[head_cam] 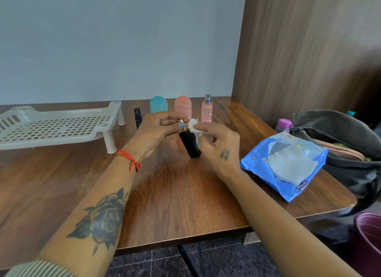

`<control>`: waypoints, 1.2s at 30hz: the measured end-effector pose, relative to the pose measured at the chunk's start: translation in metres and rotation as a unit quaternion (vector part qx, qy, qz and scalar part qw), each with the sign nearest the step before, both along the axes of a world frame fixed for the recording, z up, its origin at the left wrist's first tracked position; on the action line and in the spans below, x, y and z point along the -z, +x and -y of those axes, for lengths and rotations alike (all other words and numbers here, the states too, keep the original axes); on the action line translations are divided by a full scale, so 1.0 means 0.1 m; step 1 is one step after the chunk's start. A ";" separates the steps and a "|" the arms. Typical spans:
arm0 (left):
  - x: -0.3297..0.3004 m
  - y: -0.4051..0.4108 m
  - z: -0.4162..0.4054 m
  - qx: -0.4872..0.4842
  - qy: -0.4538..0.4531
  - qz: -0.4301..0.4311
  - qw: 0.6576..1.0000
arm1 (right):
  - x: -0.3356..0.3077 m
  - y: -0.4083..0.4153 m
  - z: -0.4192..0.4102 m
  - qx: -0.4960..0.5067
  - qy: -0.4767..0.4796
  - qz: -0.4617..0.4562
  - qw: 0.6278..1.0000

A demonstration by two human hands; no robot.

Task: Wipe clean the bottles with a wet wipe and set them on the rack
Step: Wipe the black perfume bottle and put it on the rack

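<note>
A black bottle (190,144) with a gold neck stands tilted on the wooden table (165,194). My left hand (158,128) pinches its gold top. My right hand (218,144) pinches a small white wet wipe (193,125) against the bottle's neck. Behind my hands stand a teal bottle (158,104), a salmon bottle (182,105), a slim pink spray bottle (207,109) and a small dark bottle (137,114). The white perforated rack (61,126) sits at the left with nothing on it.
A blue wet wipe pack (288,167) lies open at the right with a sheet sticking out. Beyond the table's right edge are a dark bag (340,136), a purple-capped bottle (284,125) and a maroon bucket (369,235). A wooden panel rises at the back right.
</note>
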State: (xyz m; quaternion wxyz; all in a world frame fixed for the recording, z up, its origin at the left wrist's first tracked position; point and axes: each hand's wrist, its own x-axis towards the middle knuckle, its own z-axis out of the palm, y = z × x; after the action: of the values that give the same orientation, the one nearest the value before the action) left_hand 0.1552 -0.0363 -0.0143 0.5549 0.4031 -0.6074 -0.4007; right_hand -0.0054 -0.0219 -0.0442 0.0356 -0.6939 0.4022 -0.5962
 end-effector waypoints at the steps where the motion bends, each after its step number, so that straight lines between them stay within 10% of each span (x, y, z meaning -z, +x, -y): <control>1: 0.00 0.00 0.00 0.001 0.001 -0.004 1.000 | 0.01 0.01 -0.01 -0.017 -0.001 -0.020 1.000; 8: 0.02 0.01 0.01 -0.008 0.007 0.004 1.000 | 0.03 -0.07 0.03 -0.003 0.137 -0.045 0.990; 14: 0.01 0.00 0.01 -0.003 0.010 0.002 1.000 | 0.00 0.01 0.00 -0.007 -0.004 -0.090 0.996; 21: 0.00 0.00 0.01 -0.013 0.006 0.003 1.000 | 0.01 -0.11 -0.04 -0.007 0.128 -0.182 0.975; 26: -0.01 0.02 0.01 -0.010 0.006 0.008 1.000 | -0.01 -0.05 0.00 0.009 0.003 -0.099 0.995; 36: -0.01 0.04 0.02 -0.008 0.005 0.012 1.000 | 0.01 -0.11 -0.01 -0.002 0.088 -0.191 0.978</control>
State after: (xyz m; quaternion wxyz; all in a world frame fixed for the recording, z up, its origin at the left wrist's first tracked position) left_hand 0.1593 -0.0385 -0.0134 0.5484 0.4161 -0.6087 -0.3945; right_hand -0.0166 -0.0210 -0.0456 0.0204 -0.7899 0.4510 -0.4151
